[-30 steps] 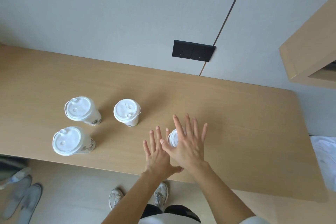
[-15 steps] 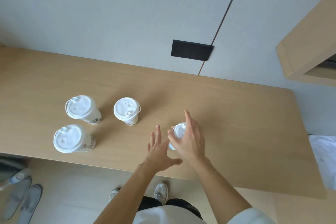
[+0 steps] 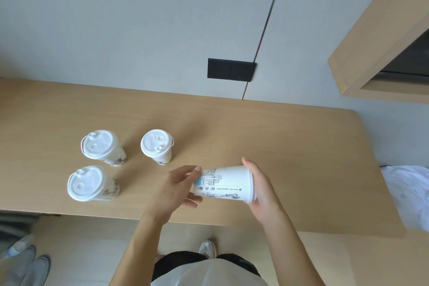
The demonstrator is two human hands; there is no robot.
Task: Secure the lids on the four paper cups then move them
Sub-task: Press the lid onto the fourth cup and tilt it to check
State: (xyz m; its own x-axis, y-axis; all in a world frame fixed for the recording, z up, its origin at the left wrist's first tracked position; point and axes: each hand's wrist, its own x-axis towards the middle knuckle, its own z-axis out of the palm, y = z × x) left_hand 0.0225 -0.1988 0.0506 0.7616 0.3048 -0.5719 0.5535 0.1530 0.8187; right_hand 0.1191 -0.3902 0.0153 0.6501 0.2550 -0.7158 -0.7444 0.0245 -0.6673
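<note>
A white paper cup (image 3: pixel 225 184) with line drawings lies on its side in the air above the wooden table (image 3: pixel 301 146), wide end to the right. My left hand (image 3: pixel 171 190) grips its narrow base between thumb and fingers. My right hand (image 3: pixel 264 188) cups the lidded wide end, thumb over the rim; the lid itself is mostly hidden by the palm. Three more lidded cups stand upright at the left: one at the back left (image 3: pixel 98 145), one at the back middle (image 3: pixel 156 144), one near the front edge (image 3: pixel 84 182).
A black wall socket (image 3: pixel 231 69) sits on the grey wall behind the table. A wooden shelf (image 3: pixel 380 53) juts out at the upper right. White cloth (image 3: pixel 408 193) lies past the table's right end. Slippers (image 3: pixel 27 264) are on the floor at the lower left.
Both hands went from pressing flat on the upright cup's lid to gripping it. The cup has been lifted and tipped onto its side between them.
</note>
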